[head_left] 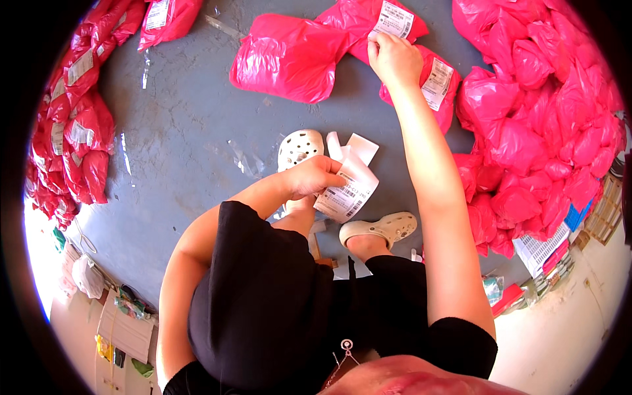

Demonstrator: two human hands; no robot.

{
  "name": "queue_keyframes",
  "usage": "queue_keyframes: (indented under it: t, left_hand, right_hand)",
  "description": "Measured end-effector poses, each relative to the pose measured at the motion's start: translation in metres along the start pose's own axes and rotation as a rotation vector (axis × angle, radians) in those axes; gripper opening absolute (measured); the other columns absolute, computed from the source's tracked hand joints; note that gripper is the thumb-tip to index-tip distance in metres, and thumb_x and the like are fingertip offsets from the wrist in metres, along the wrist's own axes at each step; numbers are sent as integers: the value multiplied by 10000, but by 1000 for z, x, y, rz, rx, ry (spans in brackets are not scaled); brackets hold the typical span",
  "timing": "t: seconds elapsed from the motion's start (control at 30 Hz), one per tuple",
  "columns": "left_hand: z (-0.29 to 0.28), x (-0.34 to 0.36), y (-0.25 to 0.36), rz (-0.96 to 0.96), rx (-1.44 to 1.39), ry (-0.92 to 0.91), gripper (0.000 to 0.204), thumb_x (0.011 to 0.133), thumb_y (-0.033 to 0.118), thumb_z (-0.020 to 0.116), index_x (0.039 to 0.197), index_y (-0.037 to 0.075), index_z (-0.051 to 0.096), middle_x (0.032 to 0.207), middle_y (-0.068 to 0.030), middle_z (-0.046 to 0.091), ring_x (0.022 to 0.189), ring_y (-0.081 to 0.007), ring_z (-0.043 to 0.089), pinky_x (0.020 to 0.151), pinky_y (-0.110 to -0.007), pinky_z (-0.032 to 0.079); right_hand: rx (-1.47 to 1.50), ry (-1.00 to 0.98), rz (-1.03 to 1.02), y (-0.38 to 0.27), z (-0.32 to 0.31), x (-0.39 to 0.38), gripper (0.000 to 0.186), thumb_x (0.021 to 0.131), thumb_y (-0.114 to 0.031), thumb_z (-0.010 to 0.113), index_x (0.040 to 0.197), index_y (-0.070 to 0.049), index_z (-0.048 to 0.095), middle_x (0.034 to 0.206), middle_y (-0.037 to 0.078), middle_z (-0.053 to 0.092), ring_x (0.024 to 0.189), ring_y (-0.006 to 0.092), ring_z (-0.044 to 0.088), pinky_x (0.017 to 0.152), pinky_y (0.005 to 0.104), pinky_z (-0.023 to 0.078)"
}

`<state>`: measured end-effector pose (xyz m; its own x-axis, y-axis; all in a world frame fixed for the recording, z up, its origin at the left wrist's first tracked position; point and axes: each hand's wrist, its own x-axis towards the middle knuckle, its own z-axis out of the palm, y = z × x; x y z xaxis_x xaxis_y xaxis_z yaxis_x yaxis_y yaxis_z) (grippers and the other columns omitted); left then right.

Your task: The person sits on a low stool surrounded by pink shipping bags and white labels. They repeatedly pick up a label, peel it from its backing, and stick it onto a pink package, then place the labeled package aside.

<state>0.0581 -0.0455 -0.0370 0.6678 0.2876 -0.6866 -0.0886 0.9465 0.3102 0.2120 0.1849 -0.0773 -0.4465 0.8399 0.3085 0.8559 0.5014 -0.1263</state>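
My left hand (312,178) pinches a curling strip of white shipping labels (348,192) between thumb and fingers, above the floor between my feet. Reaching far forward, my right hand (397,60) has its fingers closed at the lower left corner of a shipping label (395,20). That label lies on a shiny pink plastic mailer bag (352,26). Another pink mailer bag (287,59) sits to its left. Below and right of my right hand is a third pink bag (449,118), with its own label (437,83). My fingers partly hide the label's corner.
A big heap of pink bags (526,131) rises at the right. Labelled pink bags (82,131) line the left side, and one bag (170,23) lies at the far left. Clear plastic scraps (245,160) litter the grey floor (178,131). A white basket (541,249) stands at the right.
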Motion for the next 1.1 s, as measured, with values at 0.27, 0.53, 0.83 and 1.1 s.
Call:
queue_keyframes:
  t: [0.27, 0.53, 0.83, 1.1]
  left_hand:
    - [-5, -22, 10, -66, -6, 39, 264, 850, 85, 597, 1087, -27, 622, 1007, -82, 656, 927, -140, 606, 839, -299, 484]
    - [-7, -32, 12, -3, 11, 31, 253, 877, 36, 575, 1113, -46, 607, 1028, -87, 668, 937, -144, 627, 863, -295, 495]
    - [5, -28, 32, 305, -155, 105, 202, 886, 107, 582, 1062, 42, 654, 900, 17, 657, 727, -44, 548, 616, -209, 416]
    - [34, -22, 89, 686, -346, 220, 321, 917, 116, 555, 1213, -5, 523, 1064, -75, 635, 954, -159, 612, 824, -294, 493]
  right_hand:
    - [220, 182, 178, 20, -52, 27, 258, 862, -306, 603, 940, -65, 651, 853, 102, 662, 798, 316, 630, 705, 397, 500]
    - [-39, -216, 296, 6, 52, 55, 859, 836, -579, 527, 1477, -108, 204, 1499, 213, 246, 1401, 393, 181, 1122, 573, 98]
    - [997, 133, 297, -5, -90, 2, 606, 910, -181, 609, 1404, -41, 288, 1196, 178, 552, 1056, 251, 582, 891, 315, 461]
    - [1440, -160, 678, -75, -146, -127, 665, 818, 37, 638, 1356, -50, 257, 999, 156, 631, 938, 175, 611, 814, 295, 484]
